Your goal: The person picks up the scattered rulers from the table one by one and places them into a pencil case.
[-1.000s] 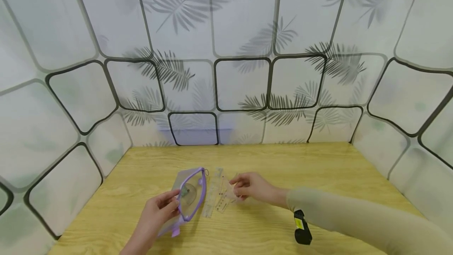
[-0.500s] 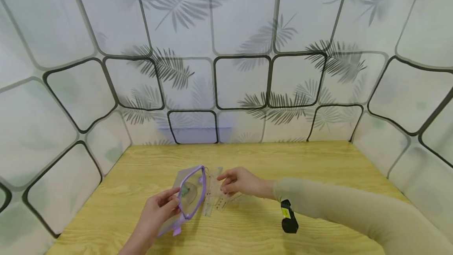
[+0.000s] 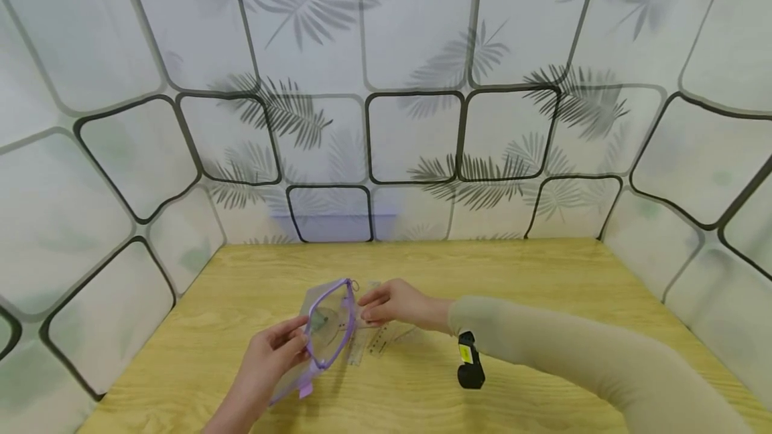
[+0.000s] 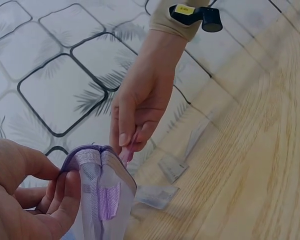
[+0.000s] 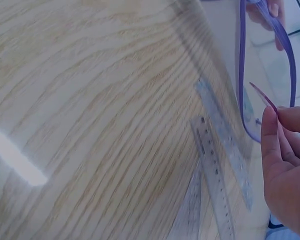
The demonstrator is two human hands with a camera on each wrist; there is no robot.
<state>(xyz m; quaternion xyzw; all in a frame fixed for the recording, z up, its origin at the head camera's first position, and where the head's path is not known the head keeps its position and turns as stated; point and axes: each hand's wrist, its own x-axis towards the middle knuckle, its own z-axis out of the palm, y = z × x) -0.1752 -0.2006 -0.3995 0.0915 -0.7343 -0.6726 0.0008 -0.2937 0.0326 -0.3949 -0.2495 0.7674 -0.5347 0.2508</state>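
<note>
My left hand (image 3: 271,357) pinches the near edge of a clear zip pouch (image 4: 107,200) with purple trim, holding its mouth apart. A rounded clear piece (image 3: 328,323) shows inside it. At the pouch's opening, my right hand (image 3: 395,303) pinches a thin, clear pink-edged plastic piece (image 5: 262,94) between thumb and fingers. Its tip points into the opening in the right wrist view; I cannot tell its kind. On the table just right of the pouch lie two clear rulers, a longer ruler (image 5: 225,145) and a shorter ruler (image 5: 212,170), with a clear pointed piece (image 5: 189,210) beside them.
The wood-grain table (image 3: 512,273) is enclosed by patterned fabric walls (image 3: 416,139) at the back and both sides. A black wrist camera (image 3: 470,360) hangs below the right sleeve (image 3: 543,340). A small ring (image 3: 354,285) sits at the pouch's far corner.
My right hand has moved left, from over the clear pieces to the pouch's mouth. The left hand keeps its hold, and the pouch has shifted only slightly.
</note>
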